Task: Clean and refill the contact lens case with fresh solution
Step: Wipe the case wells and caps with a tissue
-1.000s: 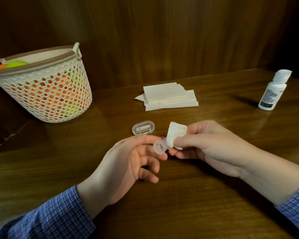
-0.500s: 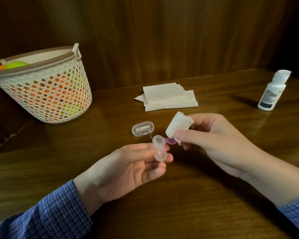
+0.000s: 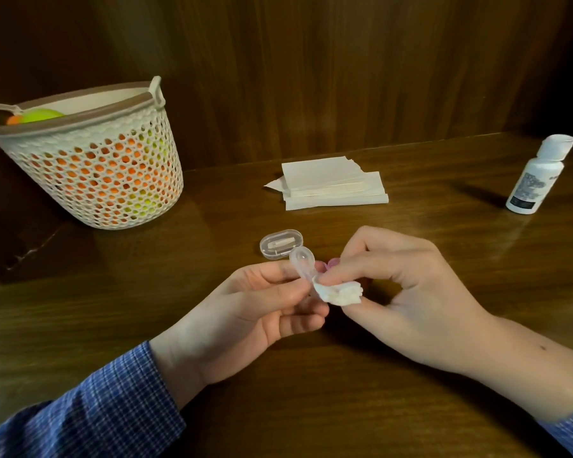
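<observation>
My left hand pinches a clear contact lens case between thumb and fingers, above the table's middle. One round well stands upward; the lower well is covered by a crumpled white tissue. My right hand pinches that tissue and presses it against the case. A small pink piece shows just behind my fingers. The white solution bottle stands at the far right, its flip cap open.
A clear oval box lies just behind my hands. A stack of white tissues sits further back. A perforated white basket with orange and green things stands at the back left. Behind everything is a wooden wall.
My right hand has brought the tissue down from above the case onto its lower well. My left hand has turned the case more upright.
</observation>
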{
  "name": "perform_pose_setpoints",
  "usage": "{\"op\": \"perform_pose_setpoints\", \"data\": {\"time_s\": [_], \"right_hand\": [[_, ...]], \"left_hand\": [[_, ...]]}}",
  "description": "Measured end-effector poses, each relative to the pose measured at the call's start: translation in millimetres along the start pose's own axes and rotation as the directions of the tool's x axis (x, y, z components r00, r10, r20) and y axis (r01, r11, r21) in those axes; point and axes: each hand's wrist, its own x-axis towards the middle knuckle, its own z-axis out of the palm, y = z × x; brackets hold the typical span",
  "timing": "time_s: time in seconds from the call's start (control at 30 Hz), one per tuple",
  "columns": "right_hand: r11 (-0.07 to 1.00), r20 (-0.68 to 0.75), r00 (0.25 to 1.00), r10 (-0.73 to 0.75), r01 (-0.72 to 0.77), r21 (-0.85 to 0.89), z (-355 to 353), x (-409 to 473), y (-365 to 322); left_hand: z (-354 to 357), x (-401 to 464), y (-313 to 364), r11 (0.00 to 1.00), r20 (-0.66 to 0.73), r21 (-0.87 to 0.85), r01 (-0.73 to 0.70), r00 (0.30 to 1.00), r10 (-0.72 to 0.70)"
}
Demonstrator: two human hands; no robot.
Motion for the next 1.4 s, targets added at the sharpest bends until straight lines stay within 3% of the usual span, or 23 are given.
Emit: {"op": "perform_pose_setpoints", "data": {"time_s": [0.47, 0.6, 0.7, 0.77, 0.87, 0.93, 1.13, 1.27, 1.4], "right_hand": [[0.999, 0.214, 0.977, -0.017, 0.023, -0.026, 2, -4, -3], [0.982, 0.281, 0.952, 0.123, -0.158, 0.106, 1, -1, -5], [0.929, 0.394, 0.885, 0.248, -0.332, 0.161, -8, 6, -3], [0.797, 0.431, 0.840, 0.329, -0.492, 0.350, -15, 10, -1], [0.298, 0.529, 0.726, 0.439, -0.673, 0.677, -20, 15, -3], [0.181, 0.546, 0.707, 0.449, -0.671, 0.719, -19, 16, -1], [0.485, 0.345, 0.787, 0.512, -0.596, 0.640, -16, 13, -2], [0.760, 0.120, 0.867, 0.484, -0.485, 0.432, -14, 11, -1], [0.862, 0.109, 0.909, 0.402, -0.416, 0.289, -9, 8, 0]], "left_hand": [[-5, 1, -3, 0.981, 0.010, 0.189, -0.049, 0.999, 0.048], [-5, 0, -4, 0.981, -0.003, 0.189, -0.039, 0.999, 0.040], [-4, 0, -4, 0.984, 0.011, 0.176, -0.026, 1.000, 0.024], [-3, 1, -2, 0.995, 0.038, 0.100, -0.013, 0.999, 0.010], [-4, 2, 4, 1.000, 0.060, 0.015, 0.001, 0.998, -0.002], [-5, 1, 5, 1.000, 0.067, -0.014, 0.014, 0.998, -0.013], [-5, 2, 4, 0.999, 0.100, -0.022, 0.041, 0.994, -0.039], [-5, 2, 2, 0.999, 0.023, -0.020, 0.042, 0.999, -0.042], [-4, 3, 1, 1.000, -0.027, -0.009, 0.024, 0.999, -0.024]]}}
